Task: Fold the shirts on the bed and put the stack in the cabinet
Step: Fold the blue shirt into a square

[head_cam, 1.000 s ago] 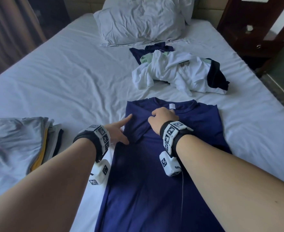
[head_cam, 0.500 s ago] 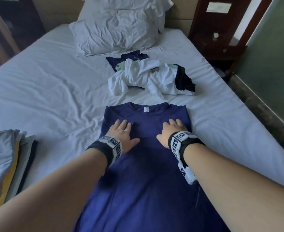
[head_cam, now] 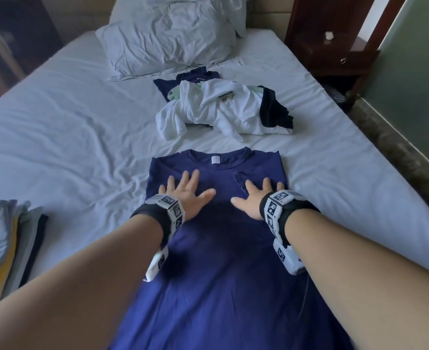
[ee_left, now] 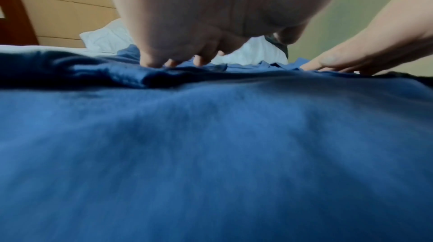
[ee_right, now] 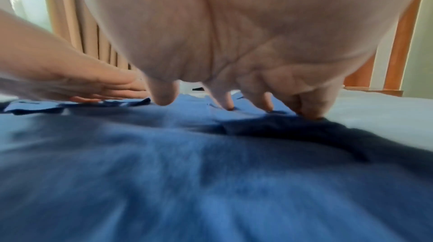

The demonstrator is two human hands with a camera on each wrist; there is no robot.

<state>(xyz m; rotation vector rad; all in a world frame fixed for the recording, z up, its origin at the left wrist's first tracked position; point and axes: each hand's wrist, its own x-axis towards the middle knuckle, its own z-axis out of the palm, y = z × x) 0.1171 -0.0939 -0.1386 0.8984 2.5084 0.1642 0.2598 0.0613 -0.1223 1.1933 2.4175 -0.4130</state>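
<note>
White-sheeted bed (head_cam: 56, 127), pillows (head_cam: 173, 34), wooden nightstand (head_cam: 334, 46); left hand (head_cam: 185, 198), right hand (head_cam: 254, 200) flat, grip released, pressing navy shirt (head_cam: 221, 274).

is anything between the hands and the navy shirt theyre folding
Nothing visible. The left hand and the right hand both lie flat, fingers spread, directly on the navy shirt below its collar. The pile of unfolded clothes sits farther up the bed, apart from it.
</note>
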